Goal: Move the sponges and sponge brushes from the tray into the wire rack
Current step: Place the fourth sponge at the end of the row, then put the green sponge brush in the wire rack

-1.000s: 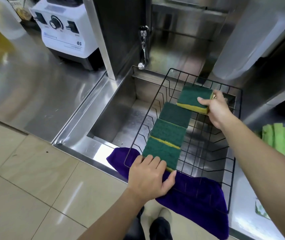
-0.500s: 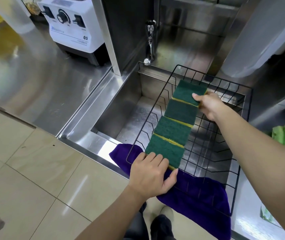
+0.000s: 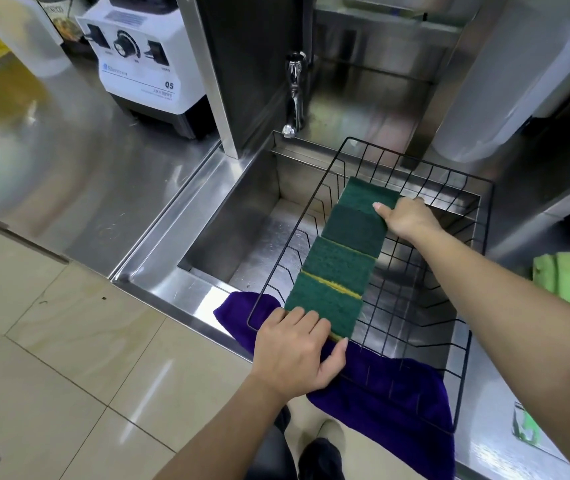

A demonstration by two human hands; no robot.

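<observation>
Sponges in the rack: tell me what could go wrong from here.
1. The four sponges lie end to end on the rack's upright wires, pressed only by the left hand and right hand. Letting go unevenly might tip one through into the sink.
2. The rack sits over the sink on a purple cloth; hard pushing might make it slide.

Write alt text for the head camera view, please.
Two bare hands press a row of four green sponges in a black wire rack over a steel sink: left hand at the near end, right hand at the far end.
</observation>
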